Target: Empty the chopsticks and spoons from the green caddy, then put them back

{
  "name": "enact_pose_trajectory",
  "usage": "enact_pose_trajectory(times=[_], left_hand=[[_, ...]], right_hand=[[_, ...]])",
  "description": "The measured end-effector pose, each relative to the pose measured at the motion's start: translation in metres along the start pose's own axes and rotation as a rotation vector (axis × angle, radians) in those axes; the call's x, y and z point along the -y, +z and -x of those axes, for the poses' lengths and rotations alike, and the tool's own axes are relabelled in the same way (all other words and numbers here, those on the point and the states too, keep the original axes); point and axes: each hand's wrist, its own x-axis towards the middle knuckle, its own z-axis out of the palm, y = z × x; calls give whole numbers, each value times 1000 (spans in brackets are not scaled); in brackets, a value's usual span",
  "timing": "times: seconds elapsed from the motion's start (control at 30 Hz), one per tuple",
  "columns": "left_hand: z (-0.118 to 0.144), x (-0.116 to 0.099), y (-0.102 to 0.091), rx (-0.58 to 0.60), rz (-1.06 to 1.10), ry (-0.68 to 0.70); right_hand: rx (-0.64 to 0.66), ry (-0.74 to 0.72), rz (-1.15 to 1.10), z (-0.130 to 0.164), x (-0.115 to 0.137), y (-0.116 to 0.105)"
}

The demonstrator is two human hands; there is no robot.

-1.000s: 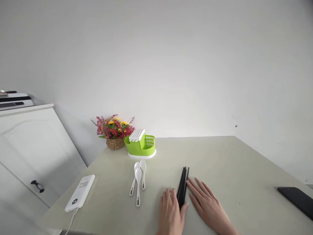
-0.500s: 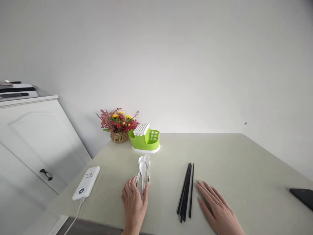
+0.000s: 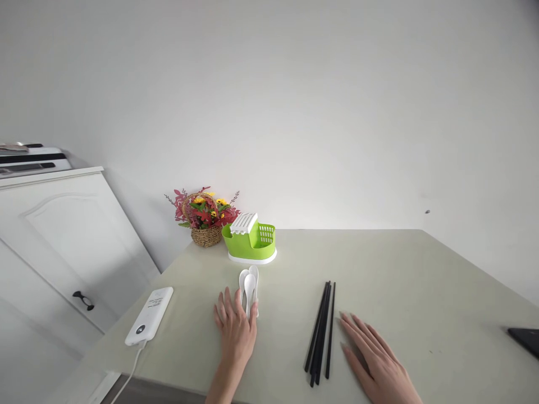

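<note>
My left hand (image 3: 234, 330) lies on the pale green table (image 3: 400, 269), its fingers over the handles of three white spoons (image 3: 249, 283) bunched together. Whether the fingers grip the spoons is unclear. A bundle of black chopsticks (image 3: 320, 331) lies to the right of that hand. My right hand (image 3: 374, 362) rests flat and spread on the table just right of the chopsticks, not touching them. A green cutlery holder (image 3: 251, 241) with a white slotted top stands farther back.
A small basket of red and yellow flowers (image 3: 205, 216) sits by the wall behind the holder. A white power bank (image 3: 149, 316) with a cable lies near the table's left edge. A black phone (image 3: 525, 339) is at the right edge. A white cabinet (image 3: 54, 241) stands on the left.
My left hand left the chopsticks, moved left to the spoons and slid forward over their handles, pushing them together. My right hand stayed flat beside the chopsticks.
</note>
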Motion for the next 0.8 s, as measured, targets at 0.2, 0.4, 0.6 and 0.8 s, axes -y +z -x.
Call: enact_pose_trajectory(times=[0.2, 0.4, 0.6, 0.8], left_hand=[[-11, 0, 12, 35, -14, -22], [-18, -3, 12, 67, 45, 13], [-32, -11, 3, 116, -49, 19], [-33, -12, 2, 176, -134, 86]], right_hand=[[1, 10, -34, -1, 1, -1], [-51, 32, -66, -1, 6, -3], [-71, 23, -74, -2, 10, -5], [-39, 37, -70, -3, 11, -5]])
